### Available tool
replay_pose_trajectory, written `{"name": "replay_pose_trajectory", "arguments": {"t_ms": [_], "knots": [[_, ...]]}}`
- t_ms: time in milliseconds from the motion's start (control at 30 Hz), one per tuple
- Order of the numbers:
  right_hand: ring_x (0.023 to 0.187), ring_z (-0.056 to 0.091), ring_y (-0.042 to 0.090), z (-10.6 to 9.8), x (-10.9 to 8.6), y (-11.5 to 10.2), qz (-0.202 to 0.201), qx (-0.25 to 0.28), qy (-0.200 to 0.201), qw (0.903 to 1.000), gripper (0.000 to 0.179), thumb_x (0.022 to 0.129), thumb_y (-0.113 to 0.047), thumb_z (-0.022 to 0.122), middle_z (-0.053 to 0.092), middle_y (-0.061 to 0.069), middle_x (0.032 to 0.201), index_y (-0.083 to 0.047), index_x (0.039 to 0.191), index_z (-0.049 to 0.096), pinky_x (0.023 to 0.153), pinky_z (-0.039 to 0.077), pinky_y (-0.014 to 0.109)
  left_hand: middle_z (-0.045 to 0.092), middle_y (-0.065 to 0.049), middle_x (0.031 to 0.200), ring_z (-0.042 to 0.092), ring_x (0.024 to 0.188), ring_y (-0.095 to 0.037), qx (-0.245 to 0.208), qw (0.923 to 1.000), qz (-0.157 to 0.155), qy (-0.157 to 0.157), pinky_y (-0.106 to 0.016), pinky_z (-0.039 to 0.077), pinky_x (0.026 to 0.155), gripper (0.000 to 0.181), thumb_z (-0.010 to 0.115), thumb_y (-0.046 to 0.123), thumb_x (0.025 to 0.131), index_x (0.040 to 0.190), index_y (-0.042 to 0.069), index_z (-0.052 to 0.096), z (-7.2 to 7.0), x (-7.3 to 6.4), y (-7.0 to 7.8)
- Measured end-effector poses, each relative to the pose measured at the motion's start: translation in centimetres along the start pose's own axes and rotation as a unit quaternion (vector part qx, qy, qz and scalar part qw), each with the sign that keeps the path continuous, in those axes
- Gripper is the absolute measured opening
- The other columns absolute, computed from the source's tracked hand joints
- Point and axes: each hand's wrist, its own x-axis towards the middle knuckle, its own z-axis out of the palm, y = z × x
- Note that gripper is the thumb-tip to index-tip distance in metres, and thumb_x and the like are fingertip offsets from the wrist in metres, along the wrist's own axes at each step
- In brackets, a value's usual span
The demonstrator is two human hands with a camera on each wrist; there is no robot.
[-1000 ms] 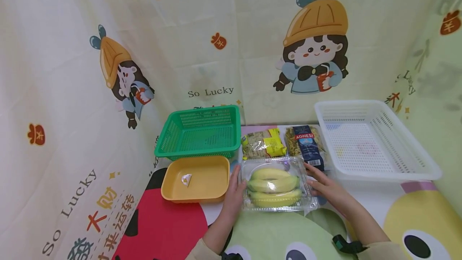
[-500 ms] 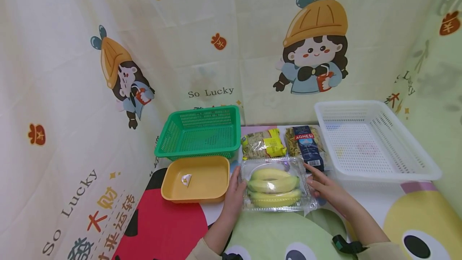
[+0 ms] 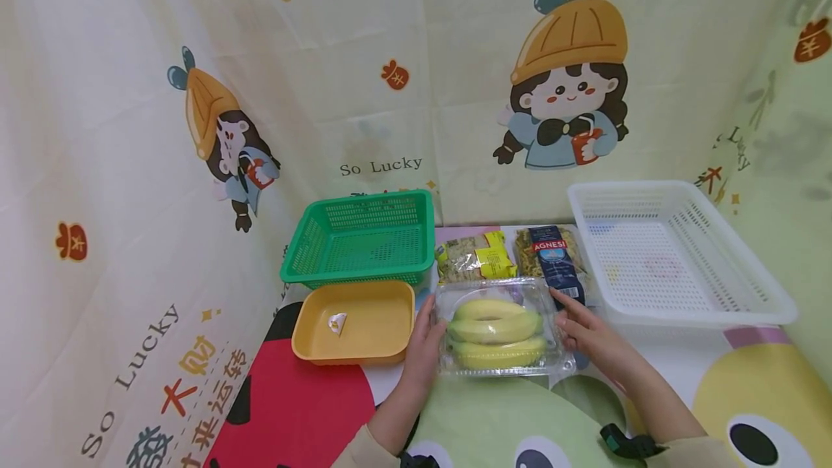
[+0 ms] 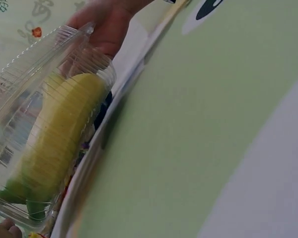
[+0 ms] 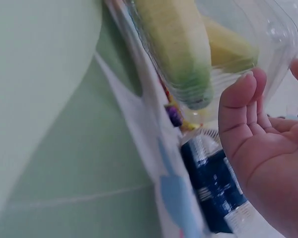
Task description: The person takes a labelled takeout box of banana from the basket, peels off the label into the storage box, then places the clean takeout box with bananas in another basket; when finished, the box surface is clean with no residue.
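A clear plastic clamshell box (image 3: 477, 372) of yellow-green bananas (image 3: 495, 331) is held between both hands, tipped a little and raised just off the table in the left wrist view. My left hand (image 3: 424, 349) grips its left side, thumb on the near face. On the opposite side my right hand (image 3: 594, 338) holds the box, its index finger stretched along the upper corner. Curled fingers (image 5: 238, 91) of that hand bear on the box's end in the right wrist view. Only a bit of the left fingertips (image 4: 7, 230) shows in the left wrist view.
Behind the box lie a yellow-labelled bag (image 3: 477, 257) and a navy AGNESI pasta bag (image 3: 552, 258). A green basket (image 3: 357, 280) and an orange tray (image 3: 354, 357) holding a small white scrap stand left. A white basket (image 3: 695, 316) is at right.
Both hands have lifted the banana box slightly and tilted it a little. Its lower edge sits higher in the head view than before.
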Motion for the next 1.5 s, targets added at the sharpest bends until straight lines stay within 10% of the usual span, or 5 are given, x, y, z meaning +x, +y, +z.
{"name": "replay_pose_trajectory", "arguments": {"t_ms": [433, 1033, 1500], "knots": [[0.087, 0.049, 0.005, 0.1, 0.0, -3.1, -0.102, 0.015, -0.012, 0.9946, 0.067, 0.106, -0.028, 0.044, 0.043, 0.004, 0.107, -0.009, 0.159, 0.008, 0.076, 0.050, 0.018, 0.021, 0.008, 0.164, 0.017, 0.153, -0.022, 0.033, 0.9988, 0.031, 0.017, -0.051, 0.019, 0.123, 0.056, 0.045, 0.029, 0.104, 0.157, 0.029, 0.027, -0.6, 0.5, 3.8], [0.077, 0.045, 0.005, 1.5, 2.0, -7.3, -0.119, 0.083, -0.004, 0.9894, 0.068, 0.105, -0.030, 0.048, 0.046, -0.002, 0.101, -0.009, 0.159, 0.013, 0.068, 0.046, 0.018, 0.040, 0.001, 0.155, 0.038, 0.143, -0.024, 0.047, 0.9969, 0.037, 0.052, -0.051, 0.031, 0.118, 0.048, 0.046, 0.032, 0.103, 0.150, 0.034, 0.040, -2.7, 2.0, 8.4], [0.131, 0.045, 0.026, 3.8, 4.7, -11.1, -0.075, 0.043, 0.045, 0.9953, 0.067, 0.101, -0.048, 0.049, 0.036, 0.014, 0.150, -0.022, 0.158, 0.023, 0.089, 0.049, 0.013, 0.048, 0.003, 0.148, 0.045, 0.133, -0.019, 0.065, 0.9906, 0.029, 0.117, -0.045, 0.041, 0.110, 0.041, 0.051, 0.034, 0.101, 0.142, 0.037, 0.052, -5.7, 4.3, 10.4]]}}
